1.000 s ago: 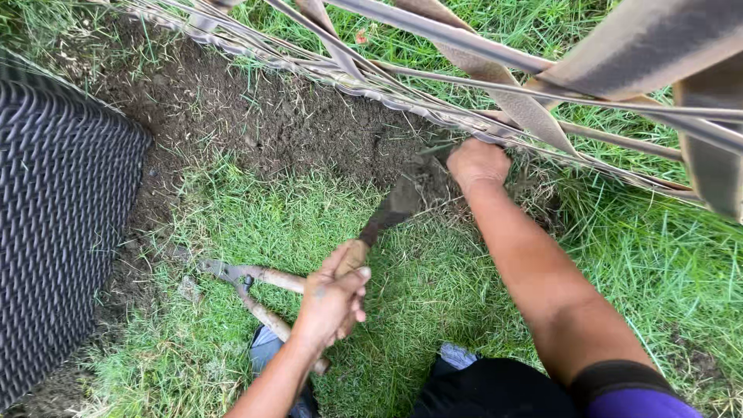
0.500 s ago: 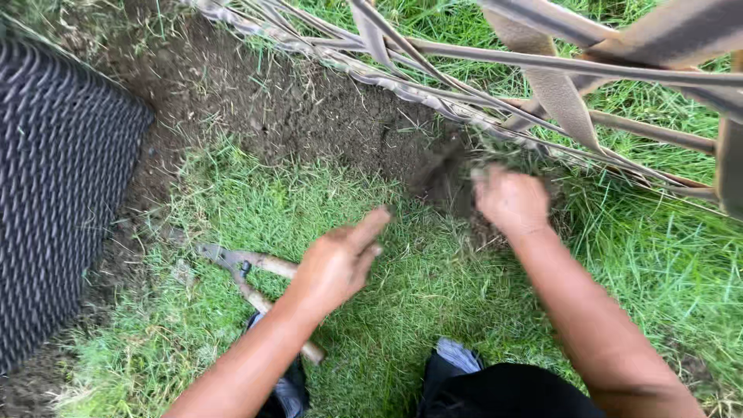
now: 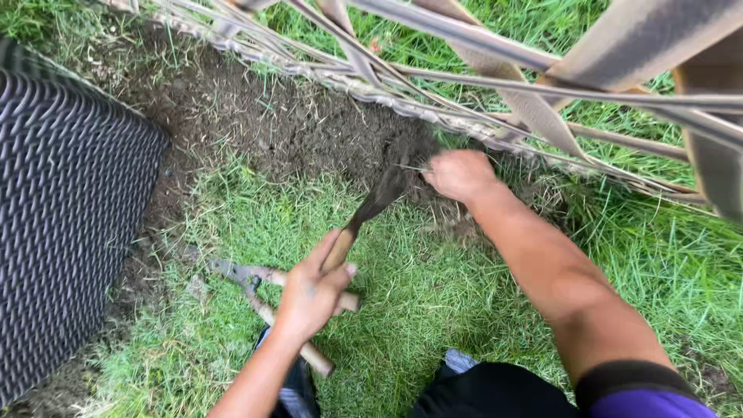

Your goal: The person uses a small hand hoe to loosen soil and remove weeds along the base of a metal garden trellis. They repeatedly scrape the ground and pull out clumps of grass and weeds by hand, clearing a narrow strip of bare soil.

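Note:
My left hand [image 3: 313, 290] grips the wooden handle of a small trowel [image 3: 377, 203], whose dark blade points up and right into the soil by the fence. My right hand [image 3: 460, 175] is closed on a tuft of grass and roots at the edge of the bare dirt, right beside the blade tip. A pair of garden shears [image 3: 267, 288] with wooden handles lies on the grass under my left hand.
A wire and metal fence [image 3: 495, 85] runs diagonally across the top. A dark woven mat or basket [image 3: 66, 209] fills the left side. Bare dug soil [image 3: 255, 124] lies between mat and fence; grass [image 3: 433, 310] covers the near ground. My knees show at the bottom.
My left hand, open half a second ago, now grips the trowel handle again and drives the blade toward the fence. My right hand has moved slightly left and clenched on the grass.

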